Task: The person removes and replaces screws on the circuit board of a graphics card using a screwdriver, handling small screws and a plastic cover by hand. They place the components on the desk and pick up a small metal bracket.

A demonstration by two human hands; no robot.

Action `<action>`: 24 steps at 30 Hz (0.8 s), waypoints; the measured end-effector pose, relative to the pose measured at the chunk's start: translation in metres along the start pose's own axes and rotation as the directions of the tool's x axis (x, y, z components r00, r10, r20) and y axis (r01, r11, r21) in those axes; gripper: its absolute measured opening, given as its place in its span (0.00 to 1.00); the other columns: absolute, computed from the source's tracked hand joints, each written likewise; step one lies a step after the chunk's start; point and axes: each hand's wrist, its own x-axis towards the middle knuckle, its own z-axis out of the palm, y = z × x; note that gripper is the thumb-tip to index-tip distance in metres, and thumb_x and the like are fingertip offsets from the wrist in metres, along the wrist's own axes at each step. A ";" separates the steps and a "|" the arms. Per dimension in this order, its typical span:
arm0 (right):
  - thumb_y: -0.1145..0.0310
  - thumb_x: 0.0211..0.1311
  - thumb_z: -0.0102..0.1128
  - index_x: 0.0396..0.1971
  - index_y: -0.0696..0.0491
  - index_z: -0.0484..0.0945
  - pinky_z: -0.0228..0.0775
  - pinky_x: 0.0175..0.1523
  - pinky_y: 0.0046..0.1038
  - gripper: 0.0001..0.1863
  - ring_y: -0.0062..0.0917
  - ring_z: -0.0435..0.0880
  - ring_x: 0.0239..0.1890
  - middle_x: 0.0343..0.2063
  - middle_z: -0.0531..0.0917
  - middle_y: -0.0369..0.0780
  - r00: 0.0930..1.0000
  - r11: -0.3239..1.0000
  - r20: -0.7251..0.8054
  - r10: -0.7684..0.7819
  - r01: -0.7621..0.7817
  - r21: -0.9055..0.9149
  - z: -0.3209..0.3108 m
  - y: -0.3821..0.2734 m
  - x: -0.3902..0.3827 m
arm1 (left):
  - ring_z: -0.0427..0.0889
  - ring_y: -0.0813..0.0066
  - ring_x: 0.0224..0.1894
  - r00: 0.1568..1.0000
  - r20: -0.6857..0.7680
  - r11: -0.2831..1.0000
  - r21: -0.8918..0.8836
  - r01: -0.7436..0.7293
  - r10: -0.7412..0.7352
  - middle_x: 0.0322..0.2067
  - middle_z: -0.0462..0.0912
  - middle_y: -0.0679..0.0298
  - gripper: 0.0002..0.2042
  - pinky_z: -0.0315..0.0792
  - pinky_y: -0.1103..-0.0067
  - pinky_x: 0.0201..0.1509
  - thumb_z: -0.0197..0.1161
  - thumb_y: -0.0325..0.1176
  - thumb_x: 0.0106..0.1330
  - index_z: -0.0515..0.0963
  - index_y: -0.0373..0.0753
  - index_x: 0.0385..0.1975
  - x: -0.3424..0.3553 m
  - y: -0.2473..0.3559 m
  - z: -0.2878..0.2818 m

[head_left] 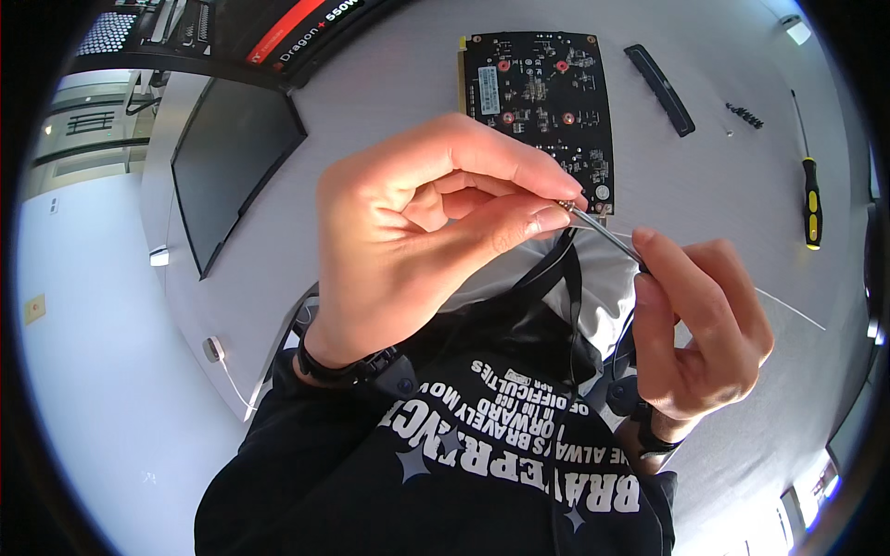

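My left hand (399, 222) is raised in front of my chest, thumb and forefinger pinching a tiny brass-coloured screw (565, 204). From the other side, my right hand (705, 320) grips a slim screwdriver (607, 233). Its thin metal shaft slants up to the left, and the tip meets the screw at my left fingertips. The screwdriver's handle is mostly hidden inside my right fingers. Beyond my hands a black graphics card (589, 93) lies on the table with its circuit side up, partly covered by my left hand.
On the grey table (408, 83), a black slotted strip (660, 90) lies right of the card. Further right are a heap of small black screws (744, 116) and a yellow-and-black screwdriver (812, 204). A dark flat panel (232, 167) and a black box with a red stripe (301, 28) occupy the left.
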 end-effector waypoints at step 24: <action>0.89 0.38 0.55 0.43 0.58 0.83 0.73 0.30 0.20 0.26 0.25 0.81 0.28 0.31 0.82 0.43 0.980 0.994 0.176 0.095 -0.085 -0.062 0.005 0.005 -0.003 | 0.84 0.72 0.33 0.985 -0.066 0.969 0.176 0.172 -0.162 0.35 0.85 0.57 0.07 0.78 0.78 0.38 0.62 0.32 0.69 0.81 0.34 0.36 0.005 -0.009 0.004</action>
